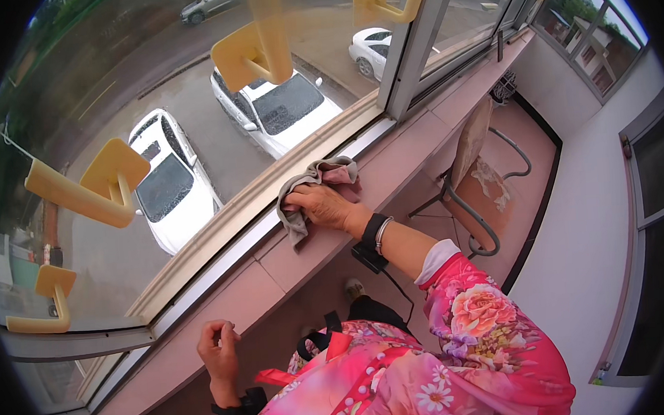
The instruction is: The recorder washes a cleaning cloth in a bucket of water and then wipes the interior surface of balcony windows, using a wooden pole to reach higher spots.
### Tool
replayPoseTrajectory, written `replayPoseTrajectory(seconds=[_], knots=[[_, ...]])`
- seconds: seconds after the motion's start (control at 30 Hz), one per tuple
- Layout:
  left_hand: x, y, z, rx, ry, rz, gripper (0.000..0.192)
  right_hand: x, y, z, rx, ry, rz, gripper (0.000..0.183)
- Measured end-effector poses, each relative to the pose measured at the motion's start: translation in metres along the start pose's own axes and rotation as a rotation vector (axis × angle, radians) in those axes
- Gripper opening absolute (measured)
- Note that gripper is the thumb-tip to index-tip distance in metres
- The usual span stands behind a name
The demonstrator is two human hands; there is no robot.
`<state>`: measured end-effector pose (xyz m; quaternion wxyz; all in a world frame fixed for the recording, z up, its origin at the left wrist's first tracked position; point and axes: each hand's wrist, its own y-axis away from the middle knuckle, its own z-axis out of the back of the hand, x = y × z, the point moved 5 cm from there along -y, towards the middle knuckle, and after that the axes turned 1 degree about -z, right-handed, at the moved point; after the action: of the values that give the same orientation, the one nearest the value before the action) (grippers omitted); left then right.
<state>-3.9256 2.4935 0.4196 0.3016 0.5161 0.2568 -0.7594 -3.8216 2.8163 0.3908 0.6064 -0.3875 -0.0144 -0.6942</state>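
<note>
My right hand (pixel 323 207) grips a crumpled grey and pink cloth (pixel 336 172) against the metal window track (pixel 226 245). One end of the cloth hangs onto the pink tiled sill (pixel 257 283). My left hand (pixel 218 345) is raised near the sill's inner edge, its fingers curled and nothing visible in them. Whether its fingertips touch the thumb is hard to tell. Beyond the track the sliding window stands partly open, with a grey frame post (pixel 408 60) to the right of the cloth.
Yellow bracket-like fixtures (pixel 116 175) stand outside the opening. Below them are parked white cars (pixel 165 189). To my right, a worn metal-framed chair (pixel 476 184) stands on the tiled floor beside the white wall (pixel 573 238). A dark device (pixel 368 258) with a cable hangs below my right wrist.
</note>
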Motion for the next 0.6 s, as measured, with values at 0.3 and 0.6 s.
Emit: replayPoseTrajectory(seconds=[0.3, 0.6], knots=[[-0.024, -0.035, -0.081, 0.076, -0.039, 0.003, 0.005, -0.147, 0.057, 0.142, -0.38, 0.36, -0.279, 0.022], [-0.032, -0.05, -0.133, 0.168, -0.051, 0.004, 0.006, -0.108, 0.063, 0.116, -0.351, 0.401, -0.314, 0.031]])
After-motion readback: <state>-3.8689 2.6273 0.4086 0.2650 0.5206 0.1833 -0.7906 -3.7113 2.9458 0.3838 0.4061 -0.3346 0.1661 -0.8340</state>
